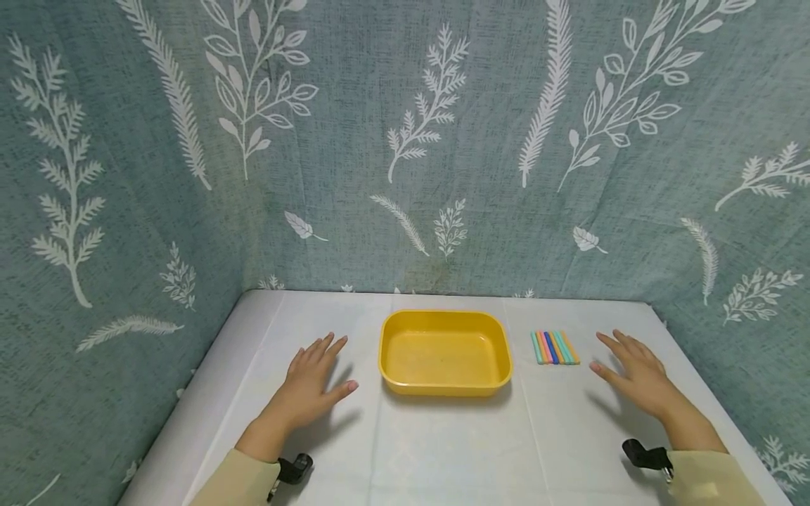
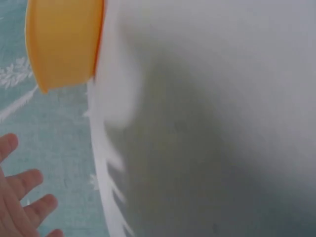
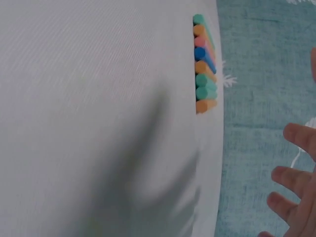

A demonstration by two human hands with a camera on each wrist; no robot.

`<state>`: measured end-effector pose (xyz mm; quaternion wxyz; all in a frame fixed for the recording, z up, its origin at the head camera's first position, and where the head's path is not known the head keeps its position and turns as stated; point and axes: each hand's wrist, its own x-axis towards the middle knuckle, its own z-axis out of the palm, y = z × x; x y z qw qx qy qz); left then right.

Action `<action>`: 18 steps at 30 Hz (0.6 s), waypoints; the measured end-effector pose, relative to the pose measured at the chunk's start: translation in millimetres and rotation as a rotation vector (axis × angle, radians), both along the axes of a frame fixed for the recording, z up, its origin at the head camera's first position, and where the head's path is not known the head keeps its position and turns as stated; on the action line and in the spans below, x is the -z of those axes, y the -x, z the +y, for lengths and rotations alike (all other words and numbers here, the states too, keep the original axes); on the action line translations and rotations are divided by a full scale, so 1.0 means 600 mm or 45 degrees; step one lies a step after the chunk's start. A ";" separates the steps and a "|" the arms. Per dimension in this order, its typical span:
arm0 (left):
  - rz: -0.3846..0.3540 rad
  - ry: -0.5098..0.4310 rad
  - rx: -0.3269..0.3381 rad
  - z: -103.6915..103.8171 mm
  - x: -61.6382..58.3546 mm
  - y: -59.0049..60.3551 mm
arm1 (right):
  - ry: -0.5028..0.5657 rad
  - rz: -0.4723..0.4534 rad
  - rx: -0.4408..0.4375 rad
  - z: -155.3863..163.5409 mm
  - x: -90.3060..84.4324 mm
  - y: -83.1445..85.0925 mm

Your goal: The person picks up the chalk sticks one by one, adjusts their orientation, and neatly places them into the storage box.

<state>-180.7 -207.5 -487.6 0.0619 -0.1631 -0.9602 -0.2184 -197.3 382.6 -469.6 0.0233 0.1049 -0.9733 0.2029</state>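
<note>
A yellow tray (image 1: pixel 444 351) sits empty in the middle of the white table (image 1: pixel 443 450). Right of it lies a tidy row of several coloured chalk sticks (image 1: pixel 554 347), in green, orange, pink and blue. My left hand (image 1: pixel 314 383) lies flat on the table left of the tray, fingers spread, holding nothing. My right hand (image 1: pixel 633 369) lies flat just right of the chalk, fingers straight. The left wrist view shows the tray (image 2: pixel 61 42) and my fingertips (image 2: pixel 22 205). The right wrist view shows the chalk sticks (image 3: pixel 204 61) end-on and my fingertips (image 3: pixel 291 182).
A teal cloth with white leaf prints (image 1: pixel 405 140) hangs behind the table and along both sides. The table's back edge runs just behind the tray. A black wrist strap (image 1: pixel 645 455) shows on each forearm.
</note>
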 end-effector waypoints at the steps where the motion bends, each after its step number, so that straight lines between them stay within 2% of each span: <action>1: -0.005 -0.013 0.005 0.003 0.000 0.000 | 0.009 -0.005 -0.003 -0.001 -0.001 0.001; 9: -0.016 -0.078 0.028 0.029 -0.004 0.008 | 0.083 -0.020 -0.026 -0.016 -0.007 0.015; 18: -0.067 -0.159 0.051 0.055 0.001 0.010 | 0.109 -0.125 -0.031 -0.030 -0.008 0.032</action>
